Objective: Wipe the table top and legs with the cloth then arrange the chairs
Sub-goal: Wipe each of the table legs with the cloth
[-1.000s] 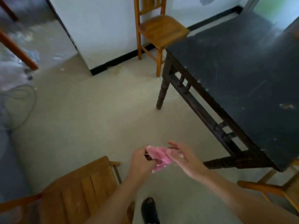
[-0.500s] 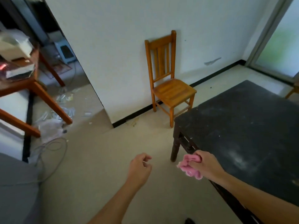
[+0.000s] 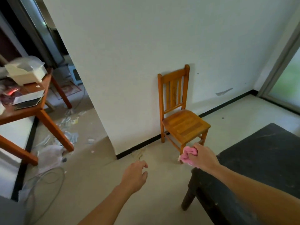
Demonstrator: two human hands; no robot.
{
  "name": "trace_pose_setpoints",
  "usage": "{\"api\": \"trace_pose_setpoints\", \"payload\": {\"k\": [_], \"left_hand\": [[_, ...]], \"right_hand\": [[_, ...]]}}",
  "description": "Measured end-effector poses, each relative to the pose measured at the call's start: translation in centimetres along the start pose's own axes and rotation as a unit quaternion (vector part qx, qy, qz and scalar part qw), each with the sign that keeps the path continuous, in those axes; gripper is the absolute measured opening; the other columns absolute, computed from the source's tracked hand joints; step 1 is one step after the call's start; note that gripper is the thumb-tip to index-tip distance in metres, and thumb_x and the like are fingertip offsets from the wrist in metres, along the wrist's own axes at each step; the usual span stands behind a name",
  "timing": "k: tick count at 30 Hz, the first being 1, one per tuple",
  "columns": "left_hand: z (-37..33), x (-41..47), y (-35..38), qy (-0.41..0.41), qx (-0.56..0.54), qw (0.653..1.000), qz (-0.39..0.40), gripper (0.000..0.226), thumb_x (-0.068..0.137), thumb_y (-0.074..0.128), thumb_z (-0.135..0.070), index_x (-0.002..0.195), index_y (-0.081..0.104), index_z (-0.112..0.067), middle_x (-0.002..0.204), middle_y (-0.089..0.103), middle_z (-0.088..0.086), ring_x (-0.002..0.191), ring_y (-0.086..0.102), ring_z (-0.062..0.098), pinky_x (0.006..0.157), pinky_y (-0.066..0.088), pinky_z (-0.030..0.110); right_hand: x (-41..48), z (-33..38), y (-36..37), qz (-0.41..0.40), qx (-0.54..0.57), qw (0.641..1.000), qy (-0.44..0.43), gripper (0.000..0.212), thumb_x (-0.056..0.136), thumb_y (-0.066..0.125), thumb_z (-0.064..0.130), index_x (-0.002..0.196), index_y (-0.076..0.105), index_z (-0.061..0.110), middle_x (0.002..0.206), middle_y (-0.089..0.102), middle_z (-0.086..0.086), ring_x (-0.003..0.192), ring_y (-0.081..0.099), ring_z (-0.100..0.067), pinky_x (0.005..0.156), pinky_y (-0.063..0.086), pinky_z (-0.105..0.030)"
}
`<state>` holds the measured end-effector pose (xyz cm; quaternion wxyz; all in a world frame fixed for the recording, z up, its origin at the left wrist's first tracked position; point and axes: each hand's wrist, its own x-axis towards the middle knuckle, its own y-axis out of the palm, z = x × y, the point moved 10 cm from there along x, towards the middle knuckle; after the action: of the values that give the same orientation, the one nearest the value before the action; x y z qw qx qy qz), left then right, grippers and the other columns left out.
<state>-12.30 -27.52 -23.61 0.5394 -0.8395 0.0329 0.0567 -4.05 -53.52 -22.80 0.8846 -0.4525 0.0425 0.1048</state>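
Note:
A dark, dusty table (image 3: 266,153) fills the lower right, one turned leg (image 3: 188,198) showing at its near corner. My right hand (image 3: 203,155) is closed around a bunched pink cloth (image 3: 186,155), held above that corner. My left hand (image 3: 135,175) hovers over the floor, left of the table, fingers loosely curled and holding nothing. A wooden chair (image 3: 180,114) stands with its back against the white wall, just beyond the table.
An orange-brown side table (image 3: 40,114) at the left carries a white box and papers. Plastic litter and a grey cable (image 3: 47,177) lie on the floor beneath it. A glass door (image 3: 290,82) is at the far right.
The view has lifted from the floor to the wall. The cloth passed from both hands into my right hand alone, which rose to the table corner. My left hand let go.

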Motion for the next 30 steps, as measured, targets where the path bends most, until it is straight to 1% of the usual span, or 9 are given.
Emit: {"api": "trace_pose_setpoints", "payload": {"k": [5,8,10,14,17,21,23,27,30], "left_hand": [[2.1,9.4,-2.9,0.092,0.051,0.994,0.028,0.026,0.096,0.047,-0.027,0.121,0.053,-0.024,0.124,0.052,-0.002,0.112,0.052,0.016,0.086,0.038,0.026],[1.3,14.9,-4.7,0.157,0.088,0.983,0.048,0.027,0.098,0.043,-0.025,0.123,0.052,-0.023,0.122,0.05,-0.001,0.109,0.052,0.017,0.082,0.037,0.025],[-0.1,18.3,-5.4,0.195,0.108,0.973,0.061,0.03,0.098,0.042,-0.025,0.125,0.052,-0.021,0.123,0.05,-0.001,0.11,0.052,0.018,0.085,0.041,0.029],[-3.8,24.3,-4.4,0.273,0.117,0.952,0.08,0.03,0.097,0.043,-0.025,0.125,0.052,-0.021,0.122,0.049,-0.002,0.107,0.053,0.016,0.084,0.043,0.028],[-6.8,28.1,-2.1,0.328,0.109,0.933,0.103,0.029,0.096,0.046,-0.027,0.123,0.054,-0.024,0.118,0.05,-0.006,0.101,0.053,0.011,0.082,0.044,0.023],[-9.2,32.3,1.8,0.383,0.114,0.905,0.149,0.025,0.094,0.05,-0.028,0.118,0.056,-0.025,0.111,0.05,-0.008,0.094,0.052,0.007,0.082,0.049,0.025],[-9.8,33.8,3.6,0.416,0.125,0.884,0.175,0.023,0.095,0.049,-0.029,0.117,0.056,-0.025,0.111,0.051,-0.008,0.095,0.05,0.007,0.083,0.049,0.025],[-10.0,36.0,6.1,0.462,0.134,0.847,0.226,0.026,0.096,0.048,-0.031,0.12,0.054,-0.025,0.114,0.051,-0.008,0.099,0.05,0.008,0.086,0.049,0.028],[-9.8,37.2,8.1,0.513,0.142,0.806,0.258,0.031,0.096,0.047,-0.033,0.125,0.052,-0.025,0.118,0.05,-0.007,0.102,0.051,0.01,0.087,0.046,0.026]], "right_hand": [[6.7,0.7,-0.4,-0.044,0.007,0.998,0.054,0.017,0.089,0.063,0.043,0.08,0.049,0.04,0.073,0.063,0.004,0.071,0.062,-0.012,0.055,0.041,-0.009],[9.2,1.3,-0.2,-0.047,0.053,0.994,0.079,0.029,0.082,0.067,0.056,0.075,0.056,0.03,0.068,0.066,0.011,0.067,0.064,-0.006,0.063,0.048,-0.014],[9.8,0.8,-0.6,-0.069,0.052,0.989,0.12,0.026,0.084,0.069,0.048,0.079,0.057,0.025,0.07,0.065,0.01,0.069,0.062,-0.001,0.065,0.047,-0.019],[10.7,-2.7,-1.2,-0.113,0.041,0.974,0.194,0.025,0.084,0.073,0.041,0.079,0.053,0.027,0.072,0.062,0.013,0.068,0.059,0.0,0.061,0.043,-0.018],[12.2,-6.6,-1.4,-0.145,0.062,0.956,0.246,0.027,0.081,0.074,0.043,0.076,0.053,0.028,0.072,0.064,0.012,0.067,0.061,-0.003,0.067,0.054,-0.027],[14.3,-9.2,-0.7,-0.166,0.089,0.939,0.286,0.024,0.082,0.075,0.041,0.077,0.054,0.029,0.071,0.06,0.013,0.067,0.056,0.002,0.058,0.04,-0.017],[14.9,-9.5,0.5,-0.173,0.117,0.929,0.306,0.022,0.082,0.075,0.04,0.078,0.056,0.029,0.072,0.062,0.012,0.069,0.057,0.002,0.059,0.037,-0.014],[14.9,-8.9,3.3,-0.191,0.17,0.903,0.344,0.019,0.081,0.076,0.037,0.077,0.059,0.029,0.074,0.066,0.013,0.071,0.061,0.004,0.066,0.044,-0.015],[14.1,-9.4,6.5,-0.211,0.192,0.877,0.388,0.017,0.08,0.075,0.044,0.083,0.063,0.032,0.078,0.069,0.016,0.076,0.065,0.004,0.075,0.054,-0.023]]}}
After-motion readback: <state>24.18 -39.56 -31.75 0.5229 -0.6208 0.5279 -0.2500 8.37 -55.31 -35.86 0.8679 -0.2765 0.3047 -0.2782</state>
